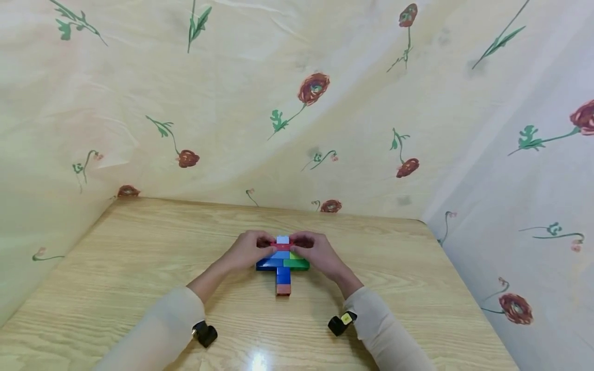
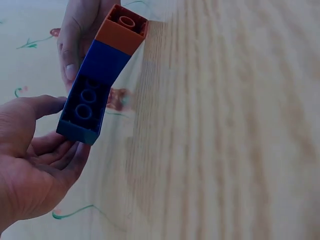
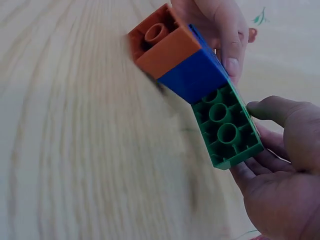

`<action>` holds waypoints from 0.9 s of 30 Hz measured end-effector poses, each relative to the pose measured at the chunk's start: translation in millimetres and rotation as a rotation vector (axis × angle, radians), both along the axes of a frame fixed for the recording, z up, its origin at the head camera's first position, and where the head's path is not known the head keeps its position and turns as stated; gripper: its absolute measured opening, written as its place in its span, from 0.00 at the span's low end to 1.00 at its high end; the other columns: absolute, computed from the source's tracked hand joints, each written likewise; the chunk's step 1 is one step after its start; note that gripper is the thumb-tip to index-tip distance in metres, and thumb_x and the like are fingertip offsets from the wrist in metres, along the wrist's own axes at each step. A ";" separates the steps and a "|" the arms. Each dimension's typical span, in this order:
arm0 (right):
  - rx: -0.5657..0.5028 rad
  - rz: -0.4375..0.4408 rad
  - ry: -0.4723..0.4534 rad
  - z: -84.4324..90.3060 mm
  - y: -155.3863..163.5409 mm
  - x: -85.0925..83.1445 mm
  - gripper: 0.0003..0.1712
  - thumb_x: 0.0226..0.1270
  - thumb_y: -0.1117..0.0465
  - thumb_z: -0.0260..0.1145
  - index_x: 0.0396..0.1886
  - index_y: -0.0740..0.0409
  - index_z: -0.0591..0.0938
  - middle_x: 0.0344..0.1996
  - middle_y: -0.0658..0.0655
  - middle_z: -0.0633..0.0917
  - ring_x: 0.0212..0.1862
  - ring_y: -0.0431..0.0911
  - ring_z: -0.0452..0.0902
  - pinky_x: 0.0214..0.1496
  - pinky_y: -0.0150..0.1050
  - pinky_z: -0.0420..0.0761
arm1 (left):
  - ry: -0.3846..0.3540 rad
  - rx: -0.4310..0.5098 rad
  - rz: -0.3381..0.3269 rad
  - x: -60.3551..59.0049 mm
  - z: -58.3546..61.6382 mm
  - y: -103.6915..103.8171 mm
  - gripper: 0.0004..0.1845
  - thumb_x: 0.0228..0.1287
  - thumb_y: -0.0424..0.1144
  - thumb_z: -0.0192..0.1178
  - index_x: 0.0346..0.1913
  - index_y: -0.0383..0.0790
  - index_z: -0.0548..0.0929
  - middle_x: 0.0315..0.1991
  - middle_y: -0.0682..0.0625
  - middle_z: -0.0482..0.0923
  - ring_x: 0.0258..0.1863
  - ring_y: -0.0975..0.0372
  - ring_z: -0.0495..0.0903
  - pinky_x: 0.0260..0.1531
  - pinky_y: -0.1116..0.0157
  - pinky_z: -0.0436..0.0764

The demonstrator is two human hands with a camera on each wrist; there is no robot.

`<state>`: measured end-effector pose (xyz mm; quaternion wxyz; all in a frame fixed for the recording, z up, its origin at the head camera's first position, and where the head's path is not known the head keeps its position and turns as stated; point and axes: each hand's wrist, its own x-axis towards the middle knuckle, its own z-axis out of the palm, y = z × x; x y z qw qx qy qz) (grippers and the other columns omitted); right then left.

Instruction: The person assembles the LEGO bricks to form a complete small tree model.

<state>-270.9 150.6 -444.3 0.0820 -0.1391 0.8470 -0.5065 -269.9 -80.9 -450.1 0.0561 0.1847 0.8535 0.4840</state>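
A toy brick structure (image 1: 283,275) shaped like a tree lies flat in the head view. At its top is a pale brick (image 1: 282,239), with a red brick (image 1: 282,247) below. Under these come light blue and yellow-green bricks, then a wide row with a blue brick (image 1: 269,264) and a green brick (image 1: 297,264). A blue stem ends in an orange brick (image 1: 283,290). My left hand (image 1: 246,251) grips the upper left side, thumb on the front face and fingers behind. On the upper right side, my right hand (image 1: 320,254) holds it likewise. Hollow brick undersides show in both wrist views.
Beneath the hands is a pale wood-grain table (image 1: 232,309). Cloth printed with red flowers (image 1: 232,103) hangs behind it and along both sides. Each wrist carries a small black camera, one on the left sleeve (image 1: 162,324) and one on the right sleeve (image 1: 380,319).
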 end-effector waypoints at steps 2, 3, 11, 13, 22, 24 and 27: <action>0.008 -0.007 -0.011 -2.9 -1.4 -2.5 0.15 0.66 0.54 0.66 0.52 0.44 0.82 0.49 0.49 0.84 0.50 0.44 0.78 0.56 0.41 0.79 | -0.019 -0.017 0.010 -3.8 -2.9 0.9 0.13 0.64 0.45 0.62 0.49 0.45 0.84 0.45 0.53 0.83 0.44 0.63 0.80 0.49 0.61 0.81; 0.014 -0.009 -0.013 -4.6 -2.1 -3.8 0.14 0.66 0.54 0.66 0.51 0.45 0.83 0.49 0.49 0.84 0.50 0.44 0.78 0.56 0.41 0.79 | -0.026 -0.025 0.018 -4.8 -3.6 1.3 0.13 0.64 0.45 0.63 0.49 0.45 0.84 0.45 0.53 0.84 0.45 0.63 0.80 0.50 0.61 0.80; 0.044 -0.027 0.002 -11.6 -6.5 -6.4 0.16 0.67 0.55 0.65 0.53 0.50 0.82 0.48 0.50 0.84 0.48 0.44 0.79 0.54 0.40 0.80 | -0.043 -0.059 0.072 -7.9 -4.7 5.3 0.13 0.64 0.45 0.63 0.48 0.45 0.86 0.46 0.52 0.85 0.48 0.61 0.80 0.53 0.58 0.79; 0.052 -0.023 0.014 -11.1 -7.5 -5.8 0.17 0.67 0.55 0.65 0.54 0.52 0.82 0.48 0.51 0.84 0.48 0.44 0.79 0.54 0.41 0.80 | -0.042 -0.061 0.076 -8.0 -4.4 5.7 0.13 0.64 0.44 0.62 0.48 0.44 0.86 0.46 0.52 0.85 0.49 0.60 0.81 0.53 0.57 0.79; 0.093 -0.040 0.047 -12.9 -9.2 -6.3 0.17 0.68 0.55 0.64 0.54 0.53 0.81 0.48 0.52 0.85 0.48 0.44 0.79 0.55 0.43 0.80 | -0.037 -0.064 0.065 -10.5 -6.1 6.2 0.14 0.65 0.44 0.62 0.50 0.44 0.85 0.47 0.51 0.85 0.49 0.60 0.80 0.54 0.57 0.78; 0.102 -0.042 0.050 -13.8 -9.4 -6.7 0.17 0.68 0.54 0.64 0.54 0.53 0.81 0.47 0.51 0.84 0.48 0.44 0.78 0.55 0.43 0.80 | -0.033 -0.066 0.062 -11.7 -7.5 6.1 0.14 0.65 0.44 0.61 0.50 0.43 0.85 0.47 0.51 0.85 0.49 0.60 0.80 0.54 0.57 0.78; 0.103 -0.040 0.051 -14.6 -10.0 -6.9 0.17 0.68 0.55 0.64 0.54 0.53 0.81 0.47 0.51 0.84 0.48 0.45 0.78 0.55 0.44 0.80 | -0.027 -0.071 0.051 -12.8 -9.9 5.3 0.14 0.66 0.43 0.61 0.50 0.42 0.85 0.47 0.51 0.85 0.49 0.60 0.80 0.53 0.57 0.79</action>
